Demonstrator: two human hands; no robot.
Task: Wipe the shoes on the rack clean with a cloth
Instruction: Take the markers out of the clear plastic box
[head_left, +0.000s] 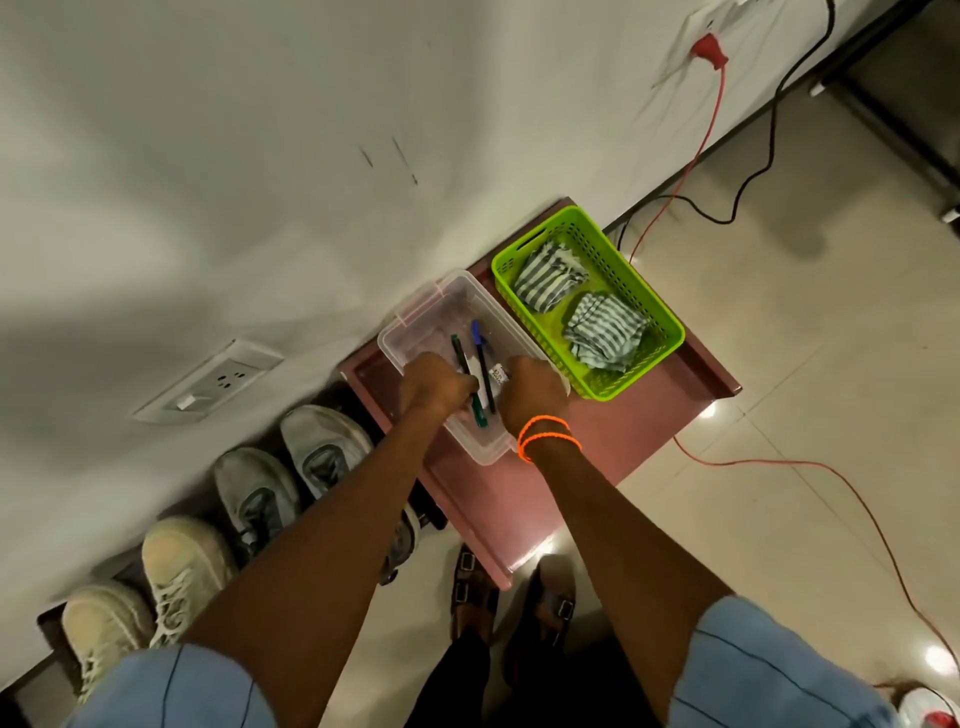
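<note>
Atop the pink rack (623, 441), both hands' fingers grip a clear box (441, 312) of pens (480, 358) beside the green basket (623, 270).

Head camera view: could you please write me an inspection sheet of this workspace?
Surface: pink rack top carries both containers.
Job's things: two striped cloths in green basket; grey sneakers and beige sneakers on the rack below.
Clutter: clear plastic box holding pens.
Hands: left hand and right hand curled at the box; exact grip unclear.
Cables: orange cable and black cable run from wall to floor.
Surroundings: wall socket, tiled floor.
</note>
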